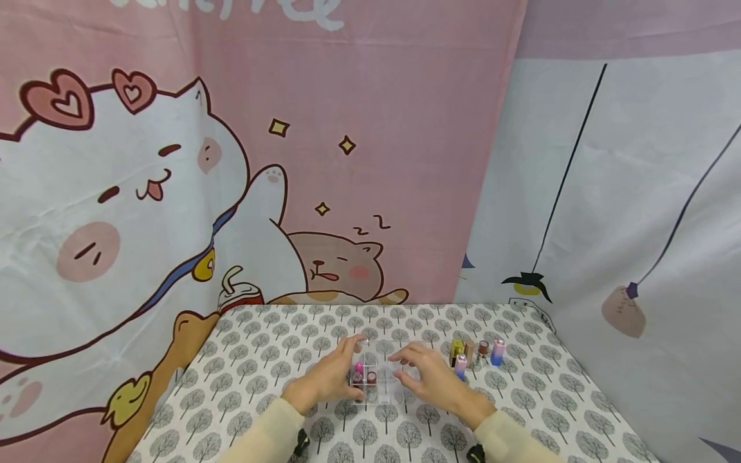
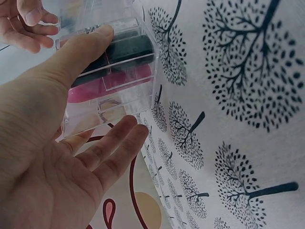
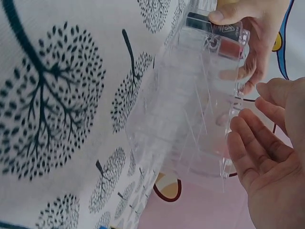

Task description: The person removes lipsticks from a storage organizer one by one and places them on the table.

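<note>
A clear plastic organizer (image 1: 389, 391) with compartments stands on the table between both hands. Lipstick-like tubes fill part of its left side, including a black one (image 2: 136, 46) and a magenta one (image 2: 88, 91); its right side (image 3: 159, 119) looks bare. My left hand (image 1: 330, 376) holds the left side, thumb on the near face and fingers spread towards the far end. In the right wrist view, that thumb lies by a dark tube end (image 3: 228, 31) and a red one (image 3: 230, 48). My right hand (image 1: 431, 379) hovers by the right side, fingers loosely bent, holding nothing.
Right of the organizer stand several cosmetics: a yellow-and-black tube (image 1: 456, 349), a gold-toned tube (image 1: 468, 352), a brown-capped item (image 1: 483, 350) and two pink-and-blue tubes, one farther back (image 1: 497, 352), one nearer (image 1: 460, 366). A tree-print cloth (image 1: 278, 370) covers the table; a cartoon curtain (image 1: 399, 161) hangs behind.
</note>
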Demonstrator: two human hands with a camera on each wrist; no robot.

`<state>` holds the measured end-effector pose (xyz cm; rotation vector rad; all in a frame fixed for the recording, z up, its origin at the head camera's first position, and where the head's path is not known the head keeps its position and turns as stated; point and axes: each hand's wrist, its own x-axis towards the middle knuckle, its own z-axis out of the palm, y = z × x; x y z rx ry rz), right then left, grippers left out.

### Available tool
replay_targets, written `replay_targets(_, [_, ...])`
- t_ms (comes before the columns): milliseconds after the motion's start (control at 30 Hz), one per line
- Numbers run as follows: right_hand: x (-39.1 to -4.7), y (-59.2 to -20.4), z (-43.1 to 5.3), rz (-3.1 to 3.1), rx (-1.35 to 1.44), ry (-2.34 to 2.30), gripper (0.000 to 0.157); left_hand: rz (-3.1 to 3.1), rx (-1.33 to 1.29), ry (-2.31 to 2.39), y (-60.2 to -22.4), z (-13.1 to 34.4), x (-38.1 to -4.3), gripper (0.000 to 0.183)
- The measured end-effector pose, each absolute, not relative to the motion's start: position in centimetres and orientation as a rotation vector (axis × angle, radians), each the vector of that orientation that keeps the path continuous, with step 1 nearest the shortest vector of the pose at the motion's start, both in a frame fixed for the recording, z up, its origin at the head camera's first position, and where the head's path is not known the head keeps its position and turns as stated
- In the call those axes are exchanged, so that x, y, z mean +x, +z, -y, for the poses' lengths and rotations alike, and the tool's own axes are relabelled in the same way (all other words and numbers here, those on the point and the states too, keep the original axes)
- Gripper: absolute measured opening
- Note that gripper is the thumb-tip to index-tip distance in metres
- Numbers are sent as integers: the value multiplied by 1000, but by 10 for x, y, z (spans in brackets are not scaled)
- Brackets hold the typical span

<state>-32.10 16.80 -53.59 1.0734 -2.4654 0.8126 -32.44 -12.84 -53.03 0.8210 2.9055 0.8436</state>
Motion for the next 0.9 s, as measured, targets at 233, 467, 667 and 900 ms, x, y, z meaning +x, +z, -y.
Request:
replay_targets(233, [-321,-536,-160,2549,1043,795,33,-2910,834,844,-530,129,-327,131])
replay_targets(467, [-323,-541,-152,2567,1069,813,31,-2909,826,837,-531,129,-328,131])
replay_targets(667, [-324,-545,-142,2547,1114,846,31,-2909,818,834,-532,131,-327,130])
replay_targets(900, [-323,-548,-136,2591,1129,920,33,-2908,830,849,-534,130,-328,131])
